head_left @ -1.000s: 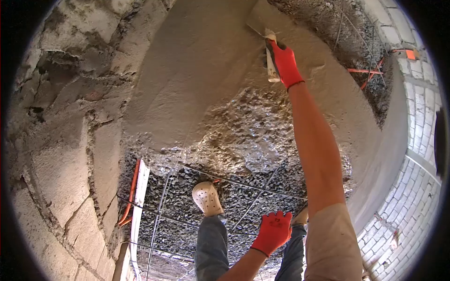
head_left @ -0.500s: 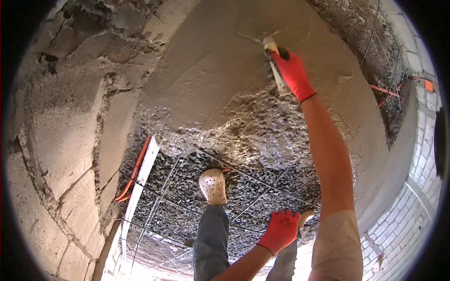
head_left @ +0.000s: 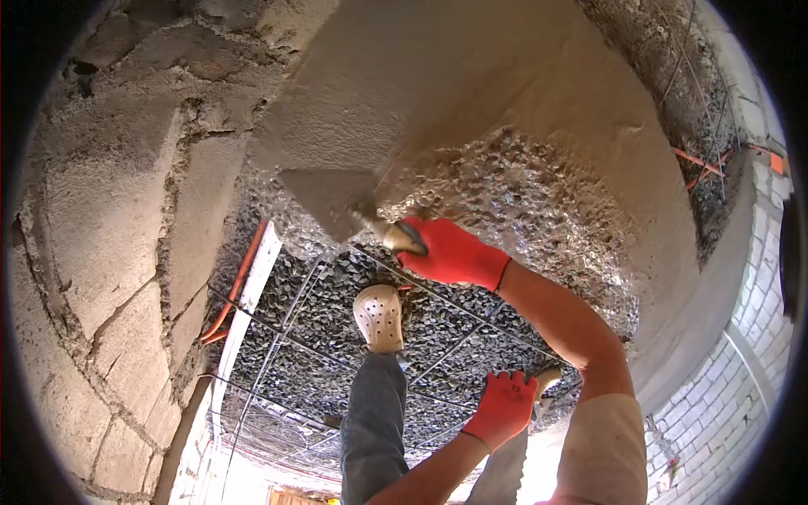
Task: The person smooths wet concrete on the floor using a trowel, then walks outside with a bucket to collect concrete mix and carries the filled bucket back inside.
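Note:
My right hand (head_left: 450,252), in a red glove with dark palm, is closed around the handle of a trowel (head_left: 332,198). The trowel's pointed metal blade lies on the wet concrete (head_left: 471,67) near its left edge, by the rough stone wall. Smooth concrete spreads beyond the blade; a coarse, wet, lumpy patch (head_left: 539,194) lies beside and beyond my right hand. My left hand (head_left: 505,408), also red-gloved, is closed with fingers curled, low over my bent leg. Its palm side is hidden, so anything in it cannot be seen.
Dark gravel (head_left: 320,320) with thin rebar (head_left: 454,362) across it lies under my beige clog (head_left: 379,318). A pale board (head_left: 257,269) and an orange tube (head_left: 240,282) run along the left. The stone wall (head_left: 118,219) rises left; a white brick wall (head_left: 715,404) stands right.
My right hand has swept the trowel from the far smooth concrete leftward and nearer to me, turning the blade toward the left. The left hand stays nearly in place.

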`<state>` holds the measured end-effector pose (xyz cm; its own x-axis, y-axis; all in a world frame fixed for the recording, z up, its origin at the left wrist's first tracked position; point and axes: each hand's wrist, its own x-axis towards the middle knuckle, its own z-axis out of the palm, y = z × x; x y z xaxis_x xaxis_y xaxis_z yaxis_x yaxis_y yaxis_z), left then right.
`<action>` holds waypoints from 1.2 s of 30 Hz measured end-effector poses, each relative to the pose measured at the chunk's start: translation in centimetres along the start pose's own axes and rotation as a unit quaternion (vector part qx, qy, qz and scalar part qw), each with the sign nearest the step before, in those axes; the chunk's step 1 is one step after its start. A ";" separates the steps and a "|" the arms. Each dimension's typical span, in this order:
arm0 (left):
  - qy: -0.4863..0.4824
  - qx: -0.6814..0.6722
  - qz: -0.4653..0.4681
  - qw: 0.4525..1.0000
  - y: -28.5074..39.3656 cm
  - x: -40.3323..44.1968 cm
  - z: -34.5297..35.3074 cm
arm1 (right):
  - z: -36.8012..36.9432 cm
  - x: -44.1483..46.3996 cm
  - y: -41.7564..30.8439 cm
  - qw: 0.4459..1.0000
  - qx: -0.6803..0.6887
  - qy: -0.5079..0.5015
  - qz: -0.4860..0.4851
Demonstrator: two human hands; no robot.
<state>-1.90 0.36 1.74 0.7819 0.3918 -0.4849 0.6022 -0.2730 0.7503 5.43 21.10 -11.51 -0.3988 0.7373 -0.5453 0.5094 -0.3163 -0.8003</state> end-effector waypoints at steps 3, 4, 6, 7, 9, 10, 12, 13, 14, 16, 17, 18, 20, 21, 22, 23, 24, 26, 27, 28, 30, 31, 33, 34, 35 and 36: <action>-0.015 -0.011 -0.004 1.000 -0.1 0.1 -0.3 | 1.3 -1.3 1.0 0.996 -0.074 0.023 -0.049; -0.015 -0.012 -0.008 1.000 0.0 0.0 -0.3 | 1.2 -1.8 1.4 0.996 -0.075 0.023 -0.045; -0.070 -0.009 -0.015 0.997 0.2 0.1 0.3 | 0.0 -2.5 2.0 0.996 -0.081 0.036 -0.019; -0.042 -0.004 -0.006 0.999 0.2 -0.2 0.4 | -0.7 -2.8 2.5 0.992 -0.093 0.083 -0.017; -0.015 0.003 0.003 1.000 0.2 -0.3 0.2 | -3.8 -3.2 2.4 0.994 -0.063 0.084 0.030; -0.033 0.004 0.002 0.999 0.2 -0.2 0.0 | -5.2 -3.4 2.5 0.993 -0.033 0.083 0.075; -0.052 0.008 0.006 0.999 0.1 -0.1 0.0 | -7.2 -3.8 3.9 0.987 -0.036 0.141 0.066; -0.047 -0.001 0.007 0.999 0.1 -0.2 0.2 | -8.3 -4.0 4.5 0.978 -0.041 0.198 0.057; -0.042 -0.011 0.008 0.999 0.2 -0.2 0.2 | -9.4 -4.3 4.8 0.976 -0.042 0.203 0.059; -0.045 -0.002 0.014 0.999 0.3 -0.1 -0.1 | -11.7 -4.7 5.1 0.967 -0.004 0.245 0.076; -0.047 0.005 0.013 0.999 0.3 0.0 -0.2 | -12.5 -4.4 6.2 0.957 -0.020 0.284 0.062; -0.047 0.008 0.017 0.999 0.3 0.0 0.0 | -13.5 -4.1 7.5 0.955 -0.020 0.289 0.063; -0.058 0.004 0.011 0.998 0.2 0.1 0.7 | -15.5 -3.8 9.3 0.934 -0.023 0.354 0.051; -0.059 0.006 0.014 0.998 0.2 0.1 0.6 | -17.4 -4.7 6.3 0.941 0.048 0.297 0.155; -0.067 0.007 0.011 0.998 0.2 0.2 0.4 | -18.0 -4.8 6.8 0.940 0.048 0.301 0.155; -0.075 0.007 0.007 0.997 0.2 0.3 0.3 | -18.9 -4.7 8.0 0.930 0.054 0.332 0.149; -0.074 0.008 0.008 0.997 0.1 0.3 0.2 | -19.8 -4.5 9.4 0.920 0.061 0.361 0.141; -0.085 0.019 0.003 0.996 0.1 0.4 0.1 | -21.0 -4.7 13.3 0.909 0.077 0.389 0.127; -0.083 0.017 0.003 0.996 0.1 0.4 0.1 | -21.4 -5.1 14.2 0.887 0.094 0.425 0.153; -0.078 0.021 0.005 0.997 0.1 0.3 0.1 | -21.9 -5.4 15.0 0.863 0.109 0.461 0.178; -0.071 0.024 0.005 0.997 -0.1 0.3 -0.1 | -21.4 -6.3 14.4 0.825 0.205 0.499 0.170; -0.072 0.013 -0.001 0.997 -0.1 0.4 -0.1 | -21.3 -6.4 14.0 0.775 0.301 0.532 0.160; -0.075 0.000 -0.009 0.997 -0.2 0.4 -0.2 | -21.2 -5.9 15.3 0.766 0.293 0.550 0.161; -0.066 0.011 -0.001 0.998 -0.1 0.3 -0.2 | -21.2 -5.7 16.0 0.753 0.284 0.570 0.162; -0.057 0.024 0.007 0.998 -0.2 0.3 -0.3 | -21.4 -5.1 15.9 0.753 0.286 0.571 0.161; -0.057 0.028 0.006 0.998 -0.2 0.4 -0.3 | -21.6 -4.1 15.8 0.767 0.271 0.564 0.142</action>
<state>-1.76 0.88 1.52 0.8001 0.2871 -0.5266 0.5986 -0.3262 0.7316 31.59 26.05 -16.53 0.7381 0.5442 -0.3988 -0.0593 -0.5365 -0.8418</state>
